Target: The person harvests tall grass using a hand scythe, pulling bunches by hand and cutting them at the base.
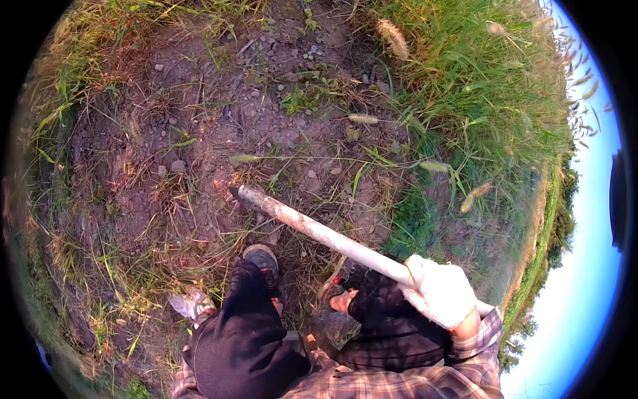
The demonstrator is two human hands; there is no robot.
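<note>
My right hand (440,291), in a white work glove, is closed around the upper part of a long-handled tool (332,241). The tool's pale, worn, round handle slants from beside my right thigh down to the left. At its far end a small dark tip (235,193) shows over the soil in front of my left shoe; the head's full shape is hidden. A short end of the handle sticks out behind the glove. Beside my left knee, low by the grass, is my left hand (191,304), also in a pale glove. Its fingers are too unclear to make out.
My dark-trousered legs (249,339) are bent, and my shoes (264,261) rest on the dirt. Reddish-brown soil (219,133) with small stones and dry stalks lies ahead. Tall green grass (465,80) with bristly seed heads stands at the right; some stems lean over the soil.
</note>
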